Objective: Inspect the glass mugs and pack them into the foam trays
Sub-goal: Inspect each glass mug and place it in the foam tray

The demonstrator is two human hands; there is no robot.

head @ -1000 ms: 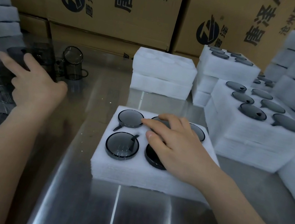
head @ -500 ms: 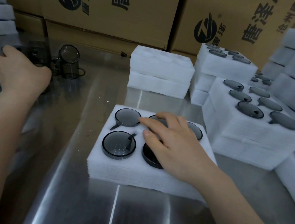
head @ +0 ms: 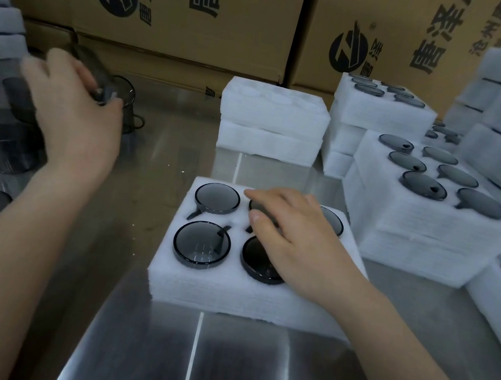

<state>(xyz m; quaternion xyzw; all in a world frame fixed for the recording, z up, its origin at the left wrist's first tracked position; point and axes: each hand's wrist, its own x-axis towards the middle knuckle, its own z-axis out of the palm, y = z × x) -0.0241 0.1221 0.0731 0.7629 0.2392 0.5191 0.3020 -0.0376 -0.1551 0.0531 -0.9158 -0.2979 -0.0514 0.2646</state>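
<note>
Holding a smoky glass mug (head: 94,72) up off the table (head: 180,360) with the left hand (head: 69,116). Fingers and thumb are curled round it, so that grip is closed on the glass (it's all motion blur, so I can't tell which way the handle points). The mug is tilted and sits in the air over the left side of the table, right by a bunch of loose mugs (head: 8,142) of the same dark glass standing there.

The right hand (head: 299,244) lies flat on the foam tray (head: 225,295), which sits mid-table toward the near edge. Its grip is loose and spread, pinching nothing. The palm covers part of the mug in the near middle pocket and the fingertips (head: 253,194) rest across the far middle one.

The tray has two rows of pockets, and five packed mugs (head: 217,198) show as dark circles sunk into the foam, with handles tucked into the side slots. The near right corner is hidden under the wrist, so I can't say what's in it.

Further back there's a stack of two empty foam trays (head: 274,117). Off to the right are stacks of filled trays (head: 417,237), dark mugs showing in the top layers. Printed cardboard boxes (head: 189,13) line the far side.
</note>
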